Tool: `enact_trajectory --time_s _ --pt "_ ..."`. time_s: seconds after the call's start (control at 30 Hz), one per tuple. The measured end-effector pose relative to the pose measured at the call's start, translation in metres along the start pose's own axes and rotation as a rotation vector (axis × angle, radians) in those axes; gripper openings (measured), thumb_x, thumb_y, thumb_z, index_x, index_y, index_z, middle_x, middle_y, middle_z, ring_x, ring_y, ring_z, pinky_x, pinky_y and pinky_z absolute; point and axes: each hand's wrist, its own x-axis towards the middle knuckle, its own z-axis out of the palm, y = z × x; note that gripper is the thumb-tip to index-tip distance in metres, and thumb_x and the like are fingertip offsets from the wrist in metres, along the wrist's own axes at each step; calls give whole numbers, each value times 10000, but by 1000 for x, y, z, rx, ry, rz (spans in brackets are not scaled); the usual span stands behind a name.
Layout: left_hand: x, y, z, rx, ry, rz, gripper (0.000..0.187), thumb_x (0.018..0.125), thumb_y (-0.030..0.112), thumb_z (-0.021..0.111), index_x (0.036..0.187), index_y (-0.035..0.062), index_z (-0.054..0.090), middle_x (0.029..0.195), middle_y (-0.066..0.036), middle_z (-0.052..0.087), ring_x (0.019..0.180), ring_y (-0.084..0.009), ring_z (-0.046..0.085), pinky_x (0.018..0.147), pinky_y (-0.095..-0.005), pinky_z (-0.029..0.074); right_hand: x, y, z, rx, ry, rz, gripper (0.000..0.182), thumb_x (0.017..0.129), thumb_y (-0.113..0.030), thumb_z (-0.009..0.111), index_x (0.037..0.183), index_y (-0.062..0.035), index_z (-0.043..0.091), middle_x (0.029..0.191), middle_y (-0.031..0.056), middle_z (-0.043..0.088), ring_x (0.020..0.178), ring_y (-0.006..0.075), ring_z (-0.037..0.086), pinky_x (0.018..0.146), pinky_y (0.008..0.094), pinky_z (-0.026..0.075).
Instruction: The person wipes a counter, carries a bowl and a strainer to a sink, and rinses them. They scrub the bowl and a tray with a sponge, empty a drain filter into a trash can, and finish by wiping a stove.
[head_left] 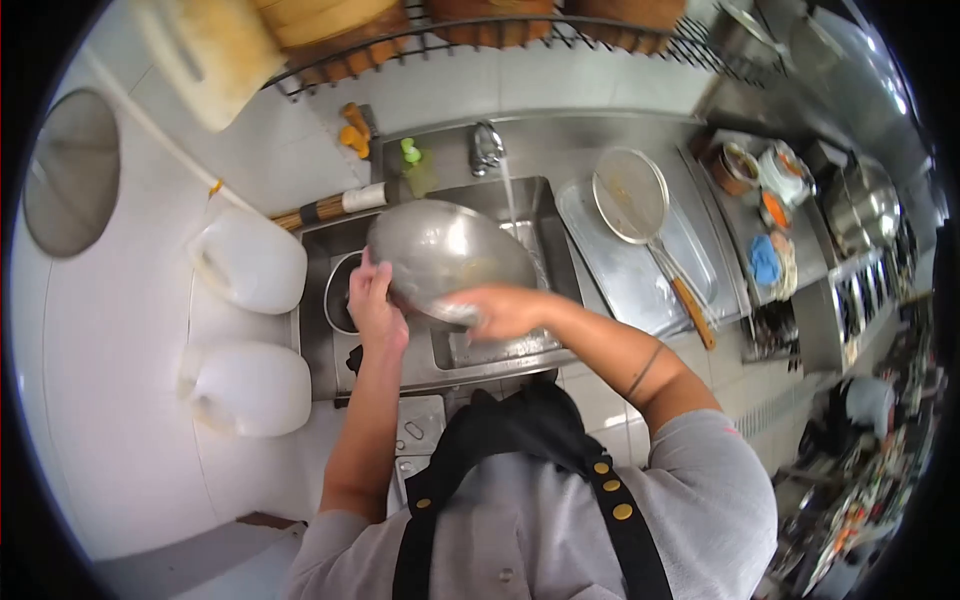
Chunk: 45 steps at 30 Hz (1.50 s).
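Note:
A large stainless steel bowl (455, 245) is tilted over the sink (555, 205), its outer side turned up. My left hand (380, 308) grips its left edge. My right hand (505, 312) is curled against the near side of the bowl and blurred by motion. A pale, shiny patch shows by its fingers, and I cannot make out what it is. From the faucet (487, 148) water runs into the sink just right of the bowl. Partly hidden behind my left hand, a round metal pot (340, 295) stands at the sink's left side.
A strainer (630, 195) with a wooden handle lies on a metal tray (700, 240) to the right. Behind the sink stands a green pump bottle (418, 170). Two white plastic jugs (250, 390) are at the left. A wire rack (480, 30) holding steamers hangs above.

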Motion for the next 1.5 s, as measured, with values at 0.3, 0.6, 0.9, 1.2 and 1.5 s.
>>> enact_trajectory --time_s 0.3,0.6,0.9,1.2,1.5 --pt "54 -28 -27 144 -30 -305 444 1031 456 585 1166 43 675 1114 -49 710 1018 -177 655 876 -356 509 -20 36 -126 546 433 -100 589 783 -88 858 1318 0 625 1154 6 701 1036 97 630 954 278 500" --pt "-22 -23 51 1137 92 110 661 963 644 524 707 36 568 677 -201 607 687 -445 587 632 -514 425 17 -14 -14 -953 939 -323 219 860 -299 747 984 -119 761 1211 143 674 1154 361 604 972 481 466" --pt "-30 -6 49 1093 40 203 624 978 568 577 692 14 554 634 -185 553 609 -397 498 608 -470 410 18 -47 -8 -809 858 -335 393 970 -281 644 1324 -112 663 1412 257 563 1402 439 443 1155 479 380" --pt "-40 -24 15 588 20 134 429 1016 383 613 825 -1 615 672 -60 569 633 -163 506 595 -356 409 6 -39 -96 -364 600 58 390 904 -490 684 1024 -125 750 879 98 746 841 254 715 794 403 545" --pt "-39 -3 34 935 -42 230 497 1053 360 552 786 -54 617 626 -85 561 621 -157 461 603 -370 411 18 -13 -70 -427 775 91 515 949 -539 498 931 -83 735 824 191 710 838 397 692 799 507 511"
